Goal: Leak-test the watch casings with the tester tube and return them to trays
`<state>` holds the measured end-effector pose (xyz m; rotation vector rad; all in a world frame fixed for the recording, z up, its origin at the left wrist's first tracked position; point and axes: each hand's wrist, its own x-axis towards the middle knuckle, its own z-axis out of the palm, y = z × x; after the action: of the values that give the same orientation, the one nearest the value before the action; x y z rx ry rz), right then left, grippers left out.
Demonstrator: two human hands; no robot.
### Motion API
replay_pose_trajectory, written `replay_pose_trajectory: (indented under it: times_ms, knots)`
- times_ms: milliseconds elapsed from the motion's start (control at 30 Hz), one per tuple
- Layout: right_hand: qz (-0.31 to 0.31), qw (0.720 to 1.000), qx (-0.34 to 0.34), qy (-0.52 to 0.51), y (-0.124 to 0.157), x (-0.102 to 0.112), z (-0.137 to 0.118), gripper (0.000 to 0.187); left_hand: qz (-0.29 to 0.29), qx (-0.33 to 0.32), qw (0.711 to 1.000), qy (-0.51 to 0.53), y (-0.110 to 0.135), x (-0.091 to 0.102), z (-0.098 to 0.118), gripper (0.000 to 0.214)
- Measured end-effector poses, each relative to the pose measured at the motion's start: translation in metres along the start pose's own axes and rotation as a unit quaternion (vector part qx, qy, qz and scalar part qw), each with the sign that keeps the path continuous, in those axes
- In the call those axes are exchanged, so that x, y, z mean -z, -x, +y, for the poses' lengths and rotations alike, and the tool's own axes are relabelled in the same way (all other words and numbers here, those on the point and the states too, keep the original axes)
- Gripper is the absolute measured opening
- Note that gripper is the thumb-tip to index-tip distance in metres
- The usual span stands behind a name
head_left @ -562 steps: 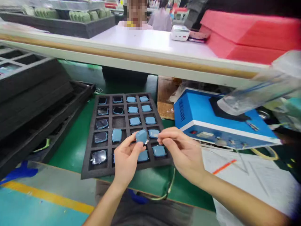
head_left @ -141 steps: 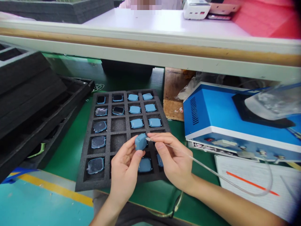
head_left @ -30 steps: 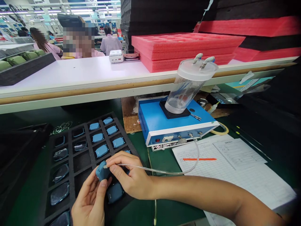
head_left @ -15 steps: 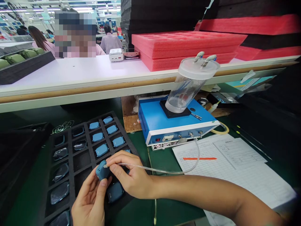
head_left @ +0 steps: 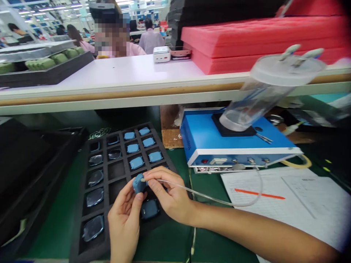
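My left hand (head_left: 126, 215) grips a small blue watch case (head_left: 138, 183) between thumb and fingers, above a black foam tray (head_left: 78, 219). In my right hand (head_left: 170, 191) the end of a clear thin tube (head_left: 208, 198) is pinched, its tip against the side of the case. The tube curves back to the front of a blue machine (head_left: 219, 146). Compartments of the tray hold several blue watch cases (head_left: 136, 163) and several dark glossy pieces (head_left: 94, 197). A dark blue case (head_left: 149, 209) lies below my right hand.
On the machine leans a clear cylinder (head_left: 255, 98). Papers (head_left: 296, 197) with an orange strip (head_left: 259, 194) lie to the right. A white shelf (head_left: 123, 73) crosses behind, bearing red foam (head_left: 246, 44) and a foam tray (head_left: 68, 69). A co-worker (head_left: 109, 36) is beyond it.
The whole view has shifted, so the scene sits farther right in the picture. Both hands keep the same hold on the case and tube.
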<state>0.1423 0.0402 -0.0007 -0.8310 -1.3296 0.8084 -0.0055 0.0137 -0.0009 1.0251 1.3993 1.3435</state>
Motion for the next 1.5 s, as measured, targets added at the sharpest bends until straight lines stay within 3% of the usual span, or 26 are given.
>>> replay_pose_trajectory:
  times_ms: [233, 767, 1067, 1500]
  knots:
    - [-0.014, 1.0, -0.021, 0.003, 0.007, 0.002, 0.002, 0.017, -0.032, 0.008, 0.999, 0.026, 0.006, -0.001, 0.004, 0.042]
    - [-0.001, 1.0, -0.015, 0.011, 0.008, 0.001, 0.001, 0.018, -0.038, 0.014, 0.999, 0.036, 0.007, -0.002, 0.004, 0.042]
    - [0.004, 1.0, -0.008, 0.002, 0.0, -0.002, 0.003, 0.016, 0.011, 0.019, 1.0, 0.006, -0.001, 0.0, -0.002, 0.051]
    - [0.013, 1.0, 0.004, -0.022, -0.005, -0.003, 0.004, 0.014, 0.025, 0.018, 1.0, -0.005, -0.005, 0.002, -0.003, 0.053]
